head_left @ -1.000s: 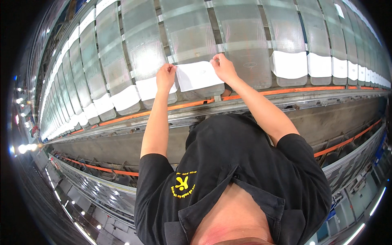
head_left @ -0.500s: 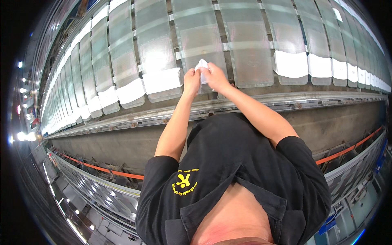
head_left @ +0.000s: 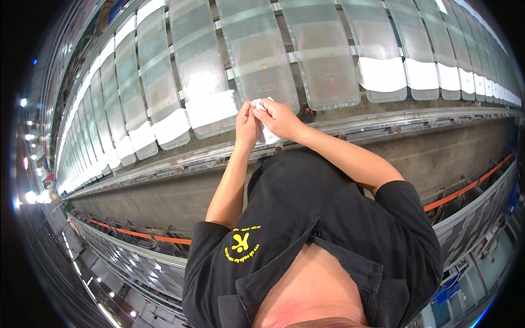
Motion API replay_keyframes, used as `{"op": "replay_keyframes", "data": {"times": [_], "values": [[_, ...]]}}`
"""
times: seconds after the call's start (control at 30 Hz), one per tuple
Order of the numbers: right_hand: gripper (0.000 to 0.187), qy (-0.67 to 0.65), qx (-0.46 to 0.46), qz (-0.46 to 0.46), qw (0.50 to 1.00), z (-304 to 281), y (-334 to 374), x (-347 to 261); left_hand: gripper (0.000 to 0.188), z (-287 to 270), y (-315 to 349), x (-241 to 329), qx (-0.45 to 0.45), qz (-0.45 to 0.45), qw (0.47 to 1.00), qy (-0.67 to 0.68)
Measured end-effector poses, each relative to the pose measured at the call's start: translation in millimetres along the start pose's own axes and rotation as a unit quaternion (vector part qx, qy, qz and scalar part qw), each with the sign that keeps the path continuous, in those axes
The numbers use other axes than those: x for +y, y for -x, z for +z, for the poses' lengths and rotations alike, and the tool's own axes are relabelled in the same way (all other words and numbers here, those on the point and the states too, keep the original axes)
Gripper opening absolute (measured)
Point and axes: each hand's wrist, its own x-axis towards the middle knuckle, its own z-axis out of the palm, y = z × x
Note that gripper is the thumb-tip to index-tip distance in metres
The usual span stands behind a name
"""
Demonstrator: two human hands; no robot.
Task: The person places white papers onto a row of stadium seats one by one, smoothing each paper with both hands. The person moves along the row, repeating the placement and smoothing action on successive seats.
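Note:
My left hand and my right hand are together at the near end of a long glassy plate. Between them is a small piece of white cloth, bunched at the top and hanging down below the fingers. Both hands are closed on it; the thumbs and fingertips meet near its upper end. Directly left of my hands, a flat white piece covers the near end of the neighbouring plate. To the right, a bare plate shows a faint oval outline.
Long plates stand in a row curving away to both sides, several with white pieces across their near ends. A metal rail runs along the row in front of me. Behind me are an orange bar and another metal-edged row.
Both hands have drawn back toward me with the white cloth, off the plate's surface to its near end. An oval outline on that plate now shows.

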Motion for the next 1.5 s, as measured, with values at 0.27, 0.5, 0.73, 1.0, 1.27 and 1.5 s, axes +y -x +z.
{"op": "replay_keyframes", "data": {"times": [0.27, 0.5, 0.73, 1.0, 1.27, 1.5], "values": [[0.027, -0.014, 0.013, 0.08, 0.997, -70, 10, 16, 0.028, -62, -6, 5, 0.0, 0.006, 0.987, -0.161], [0.036, 0.222, 0.12, 0.105, 0.962, -120, -46, 73, 0.033, -85, -80, -8, 0.031, 0.079, 0.901, -0.425], [0.031, 0.241, 0.221, 0.063, 0.943, -146, 6, 105, 0.036, -107, -57, -10, 0.156, 0.106, 0.883, -0.43], [0.031, 0.24, 0.289, 0.125, 0.918, -270, 95, 114, 0.029, 7, -46, -11, 0.052, 0.08, 0.943, -0.319], [0.035, 0.338, 0.313, 0.137, 0.877, -466, 85, 134, 0.044, 241, -107, -45, -0.108, -0.051, 0.958, -0.261], [0.032, 0.389, 0.22, 0.112, 0.888, -535, 39, 176, 0.055, 352, -149, -84, 0.075, -0.034, 0.899, -0.43]]}}
